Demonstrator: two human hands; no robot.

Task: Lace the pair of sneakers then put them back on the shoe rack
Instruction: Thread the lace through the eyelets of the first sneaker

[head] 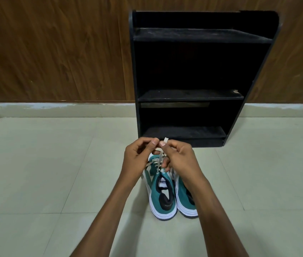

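Both hands [158, 154] pinch the beige lace [158, 160] above 2 teal, white-soled sneakers [167, 193].

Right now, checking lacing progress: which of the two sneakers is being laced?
The left sneaker: its lace rises into both hands, left hand and right hand. The right sneaker lies mostly hidden beneath the right forearm.

Light is dim, even and diffuse, with no single source evident. Beyond the hands [158, 156], the shoe rack [199, 36] interior falls to near-black, detail lost. Floor [35, 173] tiles left of the hands carry soft, faint shadows only. No glare. Wide-angle distortion bows the wall panels [45, 52] and rack edges. Focus is slightly soft throughout.
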